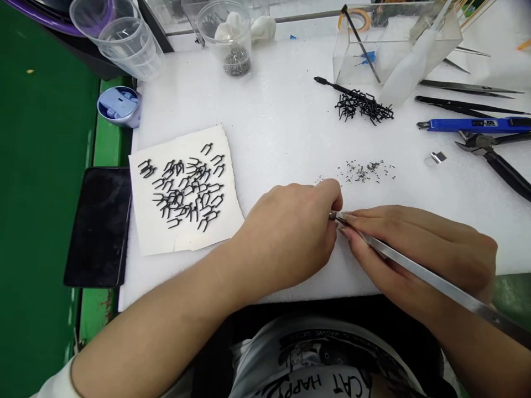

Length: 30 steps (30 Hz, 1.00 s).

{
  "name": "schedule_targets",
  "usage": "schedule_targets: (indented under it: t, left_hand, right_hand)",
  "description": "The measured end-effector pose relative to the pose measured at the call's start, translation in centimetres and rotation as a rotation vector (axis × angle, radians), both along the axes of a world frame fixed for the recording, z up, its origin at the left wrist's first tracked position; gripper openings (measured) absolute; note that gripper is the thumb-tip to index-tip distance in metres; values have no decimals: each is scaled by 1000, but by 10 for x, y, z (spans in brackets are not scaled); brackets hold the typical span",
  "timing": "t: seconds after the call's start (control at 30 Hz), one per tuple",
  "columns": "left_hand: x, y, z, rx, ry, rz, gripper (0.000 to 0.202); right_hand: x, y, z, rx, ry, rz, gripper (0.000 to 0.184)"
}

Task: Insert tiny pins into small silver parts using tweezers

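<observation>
My left hand (290, 237) is curled in a pinch on the white foam mat (274, 110), and its fingertips hide whatever small thing they hold. My right hand (418, 254) grips long steel tweezers (415, 271) whose tips meet the left fingertips. Just beyond the hands lies a scatter of tiny grey metal bits (365, 171). To the left, a white paper sheet (157, 237) carries several small black forked parts (186, 188).
A heap of black parts (363, 106) lies by a clear plastic box (373, 50). Blue-handled tool (477, 124), black pliers (498, 160) and more tweezers (468, 87) sit at right. Clear cups (124, 38) and a cup of grey bits (230, 38) stand at the back. A dark phone (99, 226) lies left.
</observation>
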<state>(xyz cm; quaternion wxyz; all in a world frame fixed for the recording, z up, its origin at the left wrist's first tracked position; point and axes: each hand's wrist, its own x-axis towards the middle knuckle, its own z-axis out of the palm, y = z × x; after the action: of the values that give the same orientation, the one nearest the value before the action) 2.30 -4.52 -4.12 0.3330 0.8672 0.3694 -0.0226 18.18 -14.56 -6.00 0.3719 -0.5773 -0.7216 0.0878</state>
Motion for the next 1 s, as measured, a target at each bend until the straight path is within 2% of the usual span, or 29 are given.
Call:
schedule_targets:
  t: [0.43,0.67,1.0]
  left_hand:
    - [-4,3,0,-50,-40,33,22]
    - [-4,6,5,-142,-48,35,23]
    - [-4,3,5,-83,-53,-10,25]
  right_hand:
    - [1,4,-2,57,5,23,22]
    - [0,6,6,-18,-3,9,16]
    - [0,0,6,-77,26,7,19]
